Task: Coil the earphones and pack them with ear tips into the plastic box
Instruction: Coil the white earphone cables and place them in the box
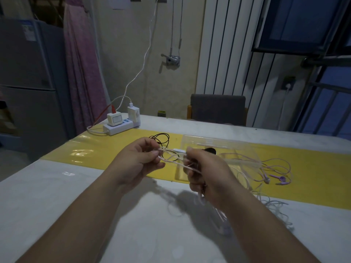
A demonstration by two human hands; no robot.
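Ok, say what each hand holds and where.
Both hold the pink earphone cable: left hand pinches strands beside the white inline remote, right hand grips bunched loops.

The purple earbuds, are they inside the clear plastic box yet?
No, the purple earbuds lie on the yellow mat, just right of the plastic box.

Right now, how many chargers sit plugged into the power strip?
2. One charger with a red cable sits left on the power strip; the other charger, with a white cable, stands right of it.
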